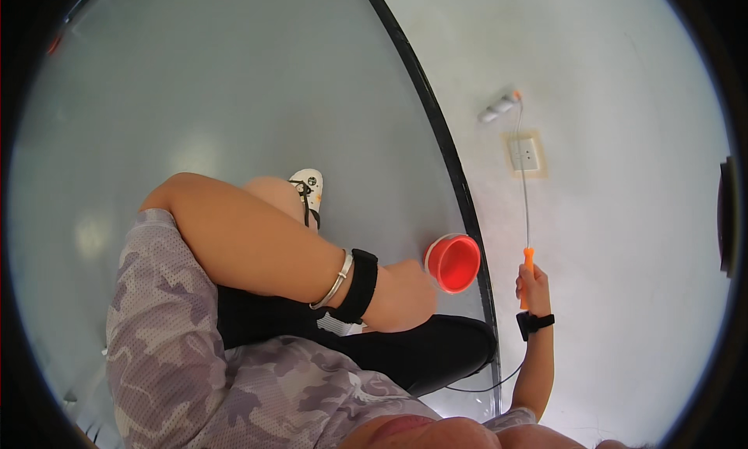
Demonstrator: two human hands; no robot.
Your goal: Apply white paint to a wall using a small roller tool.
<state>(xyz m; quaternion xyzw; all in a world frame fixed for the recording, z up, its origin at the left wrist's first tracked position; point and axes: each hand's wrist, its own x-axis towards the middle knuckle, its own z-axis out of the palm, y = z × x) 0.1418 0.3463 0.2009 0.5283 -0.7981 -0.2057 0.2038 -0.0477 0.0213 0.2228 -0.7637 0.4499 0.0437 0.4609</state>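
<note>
My right hand [533,285] is wrapped round the orange handle of a paint roller [528,258]. From the handle a long thin metal rod runs up the white wall to a small grey-white roller head with an orange end, slightly blurred. My left hand [401,297] is closed at the side of a small red bucket [455,264], whose round mouth shows a red inside. The left fingertips are hidden, with the back of the hand towards me.
A white wall socket [527,154] with a beige border sits beside the rod. Black skirting [436,110] divides the wall from the grey floor [257,83]. My bent black-trousered leg [444,355] lies below the bucket, and a white shoe [308,186] stands on the floor.
</note>
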